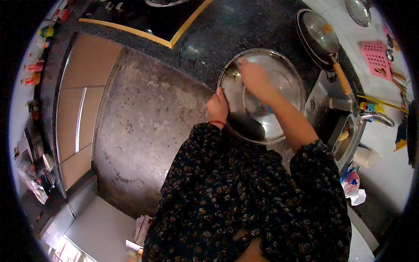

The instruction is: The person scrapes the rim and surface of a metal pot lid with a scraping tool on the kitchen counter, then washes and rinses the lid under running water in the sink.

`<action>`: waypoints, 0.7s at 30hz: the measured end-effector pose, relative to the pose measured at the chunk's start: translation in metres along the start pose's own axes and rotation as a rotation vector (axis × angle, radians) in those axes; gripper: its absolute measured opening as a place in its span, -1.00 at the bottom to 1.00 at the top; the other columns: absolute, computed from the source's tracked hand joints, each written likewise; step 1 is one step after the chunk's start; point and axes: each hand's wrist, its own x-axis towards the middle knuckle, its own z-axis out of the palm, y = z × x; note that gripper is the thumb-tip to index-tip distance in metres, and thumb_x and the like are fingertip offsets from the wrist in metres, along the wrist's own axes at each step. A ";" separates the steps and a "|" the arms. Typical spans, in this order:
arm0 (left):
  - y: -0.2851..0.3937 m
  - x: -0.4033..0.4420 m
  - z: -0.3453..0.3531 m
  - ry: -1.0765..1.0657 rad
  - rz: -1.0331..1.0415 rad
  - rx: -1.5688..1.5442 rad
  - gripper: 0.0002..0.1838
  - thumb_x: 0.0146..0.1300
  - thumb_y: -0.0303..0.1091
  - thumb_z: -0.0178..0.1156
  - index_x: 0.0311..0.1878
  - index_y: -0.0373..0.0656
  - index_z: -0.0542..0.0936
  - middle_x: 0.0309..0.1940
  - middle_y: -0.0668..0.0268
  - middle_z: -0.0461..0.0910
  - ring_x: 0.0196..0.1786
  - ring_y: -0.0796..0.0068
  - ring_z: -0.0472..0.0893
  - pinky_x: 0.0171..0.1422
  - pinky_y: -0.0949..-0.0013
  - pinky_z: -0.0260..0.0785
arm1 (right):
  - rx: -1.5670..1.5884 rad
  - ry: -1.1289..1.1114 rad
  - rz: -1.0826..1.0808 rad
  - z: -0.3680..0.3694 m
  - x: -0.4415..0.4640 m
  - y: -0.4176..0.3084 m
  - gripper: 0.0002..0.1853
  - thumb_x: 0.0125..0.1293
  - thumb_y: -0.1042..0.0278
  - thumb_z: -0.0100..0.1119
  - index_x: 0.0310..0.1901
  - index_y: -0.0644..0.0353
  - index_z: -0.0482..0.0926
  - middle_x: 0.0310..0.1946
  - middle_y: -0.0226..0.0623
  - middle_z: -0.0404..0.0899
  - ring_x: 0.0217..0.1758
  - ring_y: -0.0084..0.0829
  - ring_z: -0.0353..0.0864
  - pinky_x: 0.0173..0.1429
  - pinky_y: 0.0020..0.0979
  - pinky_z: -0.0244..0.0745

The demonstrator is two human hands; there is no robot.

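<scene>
A large round shiny metal basin [286,124] rests by the front edge of the dark counter. At its left rim is my left hand [217,106], the thumb along the edge and the other fingers mostly hidden; a red beaded bracelet circles the wrist. My right hand [255,78] reaches over the basin's far left part, blurred by motion. It looks closed, but what its fingers hold, if anything, cannot be made out. A small blue bit [269,109] shows beside the right forearm, within the basin's outline.
A black cooktop [139,19] with a gold edge lies farther left. To the right are a pan with a wooden handle [341,78], a metal sink [348,139] and a faucet [379,117]. Utensils and a pink sheet [376,60] hang on the wall.
</scene>
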 end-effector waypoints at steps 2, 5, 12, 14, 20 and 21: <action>-0.001 0.001 0.001 -0.029 -0.028 0.000 -0.40 0.34 0.01 -0.21 -0.51 -0.40 0.49 -0.66 -0.11 0.43 -0.58 -0.11 0.42 -0.48 0.02 0.21 | -0.008 0.049 0.082 0.001 0.012 0.010 -0.80 0.20 0.40 -0.08 -0.19 0.33 0.41 -0.51 -0.01 0.54 -0.37 -0.05 0.56 -0.31 -0.11 0.44; 0.000 0.002 -0.001 -0.044 -0.026 0.037 -0.40 0.34 0.00 -0.23 -0.51 -0.40 0.49 -0.67 -0.10 0.42 -0.58 -0.10 0.42 -0.47 0.00 0.21 | 0.011 0.095 0.101 0.011 0.015 0.011 -0.80 0.23 0.41 -0.12 -0.21 0.34 0.43 -0.48 0.01 0.54 -0.36 -0.04 0.55 -0.29 -0.11 0.42; 0.000 0.002 -0.002 -0.055 -0.009 0.050 -0.35 0.34 0.04 -0.27 -0.52 -0.40 0.50 -0.65 -0.13 0.43 -0.55 -0.14 0.44 -0.47 -0.01 0.23 | -0.045 -0.077 -0.001 0.001 -0.006 -0.019 -0.75 0.18 0.47 -0.15 -0.11 0.34 0.39 -0.42 0.00 0.55 -0.34 -0.05 0.56 -0.29 -0.15 0.45; -0.007 0.004 0.001 -0.090 -0.020 0.055 -0.35 0.34 0.05 -0.27 -0.52 -0.39 0.51 -0.64 -0.13 0.44 -0.53 -0.16 0.45 -0.46 -0.01 0.25 | -0.062 -0.149 0.025 -0.007 -0.014 -0.036 -0.71 0.17 0.48 -0.15 -0.05 0.32 0.34 -0.42 -0.02 0.55 -0.33 -0.06 0.57 -0.30 -0.16 0.47; -0.008 0.004 0.006 -0.032 -0.014 0.082 -0.34 0.33 0.08 -0.28 -0.51 -0.36 0.53 -0.58 -0.12 0.49 -0.49 -0.14 0.49 -0.45 -0.01 0.26 | -0.078 -0.200 -0.082 -0.006 -0.033 -0.050 -0.71 0.17 0.38 -0.10 -0.12 0.37 0.26 -0.45 -0.01 0.56 -0.37 -0.08 0.60 -0.38 -0.16 0.51; -0.011 0.005 0.006 -0.044 -0.025 0.073 -0.34 0.33 0.08 -0.27 -0.51 -0.36 0.53 -0.58 -0.12 0.48 -0.49 -0.14 0.49 -0.45 0.00 0.26 | -0.073 -0.208 -0.102 -0.003 -0.036 -0.049 -0.72 0.17 0.38 -0.10 -0.12 0.36 0.26 -0.46 -0.02 0.56 -0.38 -0.08 0.60 -0.39 -0.16 0.51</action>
